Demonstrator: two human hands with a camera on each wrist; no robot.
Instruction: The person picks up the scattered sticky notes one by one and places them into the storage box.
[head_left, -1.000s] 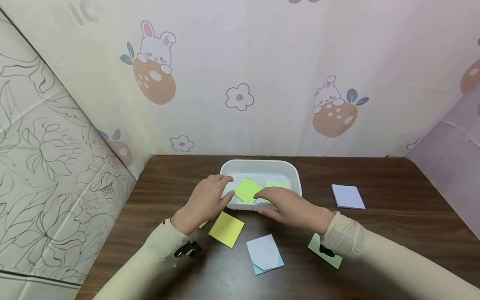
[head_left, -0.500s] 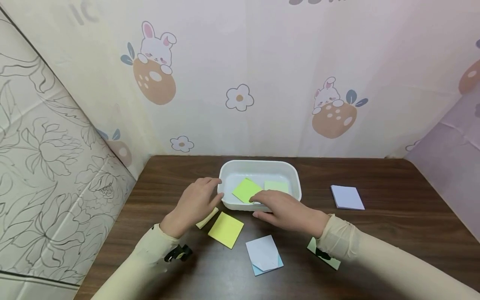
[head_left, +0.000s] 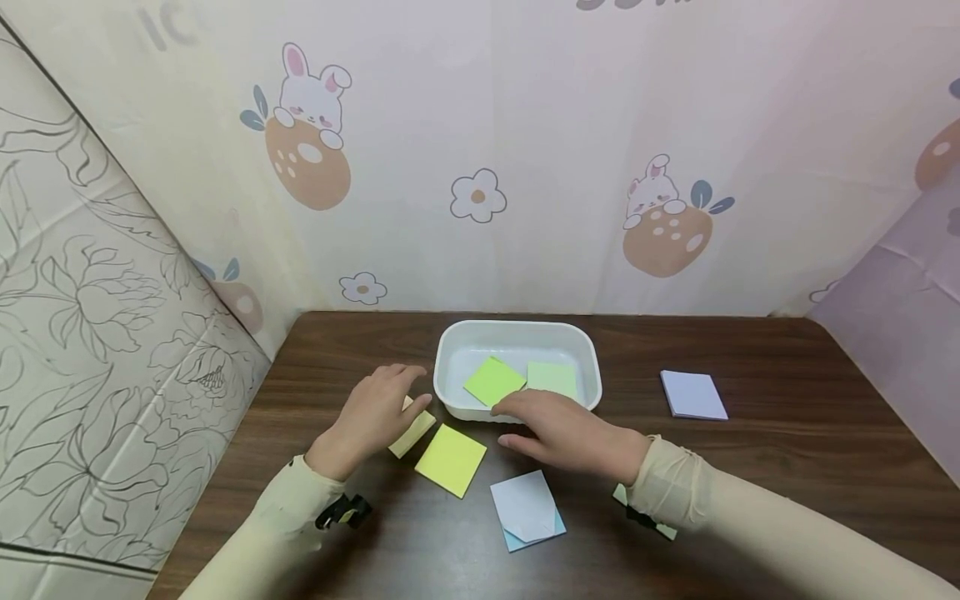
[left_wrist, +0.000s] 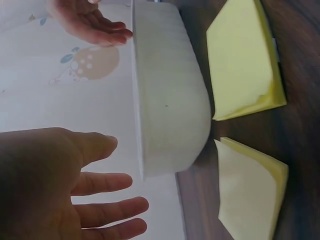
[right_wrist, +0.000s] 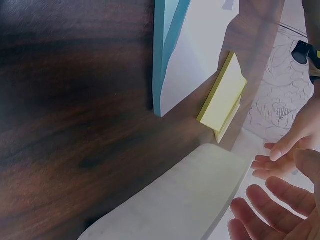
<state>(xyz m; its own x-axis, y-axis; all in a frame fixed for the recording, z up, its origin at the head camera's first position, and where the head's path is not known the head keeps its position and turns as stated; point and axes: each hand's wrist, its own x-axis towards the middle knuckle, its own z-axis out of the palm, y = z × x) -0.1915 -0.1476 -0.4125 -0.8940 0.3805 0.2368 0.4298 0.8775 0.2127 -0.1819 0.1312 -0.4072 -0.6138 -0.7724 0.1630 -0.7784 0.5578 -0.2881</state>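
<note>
A white plastic tub (head_left: 471, 327) stands near the wall, holding a lime green sticky-note pad (head_left: 492, 381) and a pale green one (head_left: 552, 379). My left hand (head_left: 372, 417) hovers left of the tub, holding nothing; the left wrist view shows its fingers (left_wrist: 112, 210) extended, apart from the wall of the tub. Below it lies a pale yellow pad (head_left: 414, 433), partly covered by the hand. My right hand (head_left: 566, 429) is over the tub's front rim, fingers relaxed and nothing in its grasp. A yellow pad (head_left: 452, 461) lies on the table between the hands.
In front lies a blue pad (head_left: 534, 542) with a white sheet (head_left: 525, 504) on top. Another green pad (head_left: 665, 531) is partly hidden under the right wrist. A white pad (head_left: 693, 395) sits at the right. Patterned cloth wall (head_left: 480, 250) borders the dark wooden table (head_left: 780, 433).
My left hand has moved left and slightly toward me, away from the tub, uncovering more of the pale yellow pad. My right hand has drawn back slightly. The tub has shifted slightly left.
</note>
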